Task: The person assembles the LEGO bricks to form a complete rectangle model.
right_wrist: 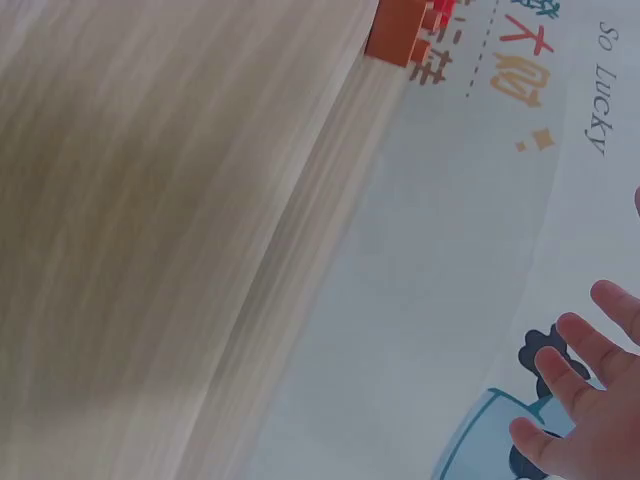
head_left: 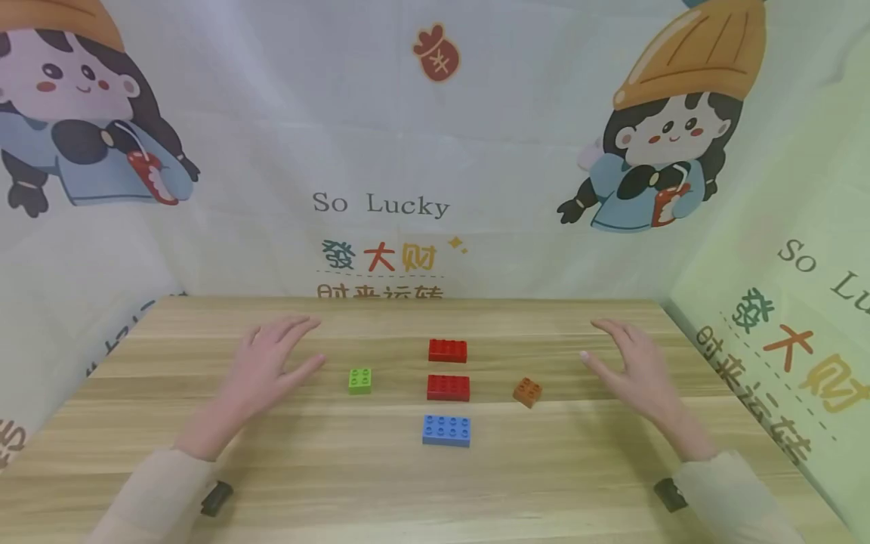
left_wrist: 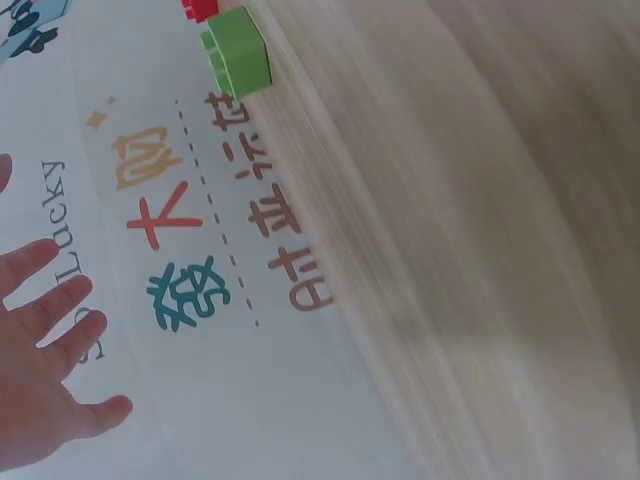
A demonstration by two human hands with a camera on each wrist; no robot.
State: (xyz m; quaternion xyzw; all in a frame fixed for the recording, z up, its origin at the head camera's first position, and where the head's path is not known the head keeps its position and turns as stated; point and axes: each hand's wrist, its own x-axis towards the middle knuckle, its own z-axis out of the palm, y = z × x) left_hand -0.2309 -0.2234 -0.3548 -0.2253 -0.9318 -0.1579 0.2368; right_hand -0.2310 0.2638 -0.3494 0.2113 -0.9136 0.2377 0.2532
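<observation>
The tabletop (head_left: 326, 483) ends mid-frame; room opens at bottom centre, below the blue brick (head_left: 446, 431). Two red bricks (head_left: 448, 388) lie above it, between the green brick (head_left: 360, 381) near the left hand (head_left: 268, 370) and brown brick (head_left: 527, 392) near the right hand (head_left: 639, 374). Hands stand apart, fingers extended.

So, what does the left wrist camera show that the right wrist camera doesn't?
Only the left wrist view shows the green brick and the left hand, its fingers spread and holding nothing.

Only the right wrist view shows the orange-brown brick and the right hand, also holding nothing.

Both show the wooden table, the printed backdrop with its "So Lucky" lettering, and a bit of red brick at the top edge; I can't tell whether it's the same one.
</observation>
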